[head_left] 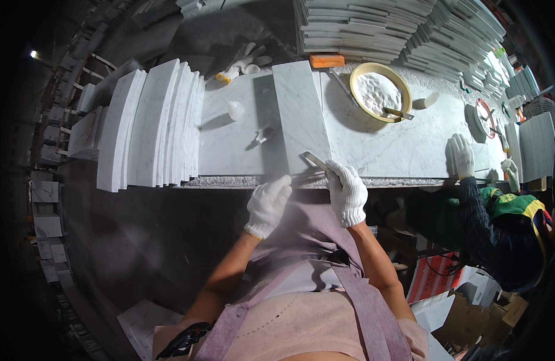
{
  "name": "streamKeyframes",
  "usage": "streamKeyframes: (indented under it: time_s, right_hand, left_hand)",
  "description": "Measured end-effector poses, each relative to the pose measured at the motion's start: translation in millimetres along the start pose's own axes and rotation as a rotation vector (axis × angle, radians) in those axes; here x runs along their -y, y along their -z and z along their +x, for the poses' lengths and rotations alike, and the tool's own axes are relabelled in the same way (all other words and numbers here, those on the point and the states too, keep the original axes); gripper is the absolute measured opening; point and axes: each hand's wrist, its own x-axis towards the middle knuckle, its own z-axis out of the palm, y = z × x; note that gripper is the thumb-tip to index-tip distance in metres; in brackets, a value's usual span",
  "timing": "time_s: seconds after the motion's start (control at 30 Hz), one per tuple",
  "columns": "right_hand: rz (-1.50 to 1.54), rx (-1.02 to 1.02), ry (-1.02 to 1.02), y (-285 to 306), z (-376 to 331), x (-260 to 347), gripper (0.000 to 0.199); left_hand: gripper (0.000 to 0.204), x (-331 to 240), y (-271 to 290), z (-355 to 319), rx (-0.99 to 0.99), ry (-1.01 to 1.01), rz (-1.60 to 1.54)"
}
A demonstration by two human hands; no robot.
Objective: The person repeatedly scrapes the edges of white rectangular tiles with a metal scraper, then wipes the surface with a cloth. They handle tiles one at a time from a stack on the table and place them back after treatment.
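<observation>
A narrow grey-veined marble slab (299,114) lies crosswise on wider pale marble, its near end towards me. My right hand (348,191), in a white knit glove, is closed round a thin flat metal scraper (315,160). The scraper's blade points up and left over the near end of the slab. Beside the slab's near left corner is my left hand (269,206), also gloved, with its fingers loosely extended and nothing visible in them. Whether its fingertips touch the slab cannot be made out.
Upright marble slabs (154,123) stand at the left. Beyond the work lie spare gloves (245,65), an orange block (326,61) and a yellow bowl (406,84) of white paste holding a putty knife (399,113). Stacked slabs (361,27) rise behind. A co-worker's gloved hand (462,155) rests at right.
</observation>
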Motion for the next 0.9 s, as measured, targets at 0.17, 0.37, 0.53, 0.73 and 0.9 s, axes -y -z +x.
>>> streamKeyframes:
  time_s: [0.17, 0.37, 0.53, 0.73, 0.9]
  right_hand:
    - [0.184, -0.082, -0.019, 5, 1, 5, 0.024]
    - [1.084, 0.092, -0.715, 30, -5, -1, 0.053]
    - [1.448, 0.364, -0.714, 51, -38, -21, 0.062]
    - [1.361, 0.358, -0.719, 43, -65, -11, 0.025]
    - [1.506, 0.356, -0.793, 44, -55, 5, 0.016]
  left_hand:
    - [0.025, 5, -1, 2, -0.089, -0.049, 0.028]
    - [0.032, 37, 1, 25, -0.311, 0.063, 0.103]
    - [0.064, 83, 6, 76, -0.456, 0.129, 0.238]
    - [0.074, 119, -1, 142, -0.42, 0.282, 0.301]
    - [0.059, 127, -11, 164, -0.4, 0.401, 0.401]
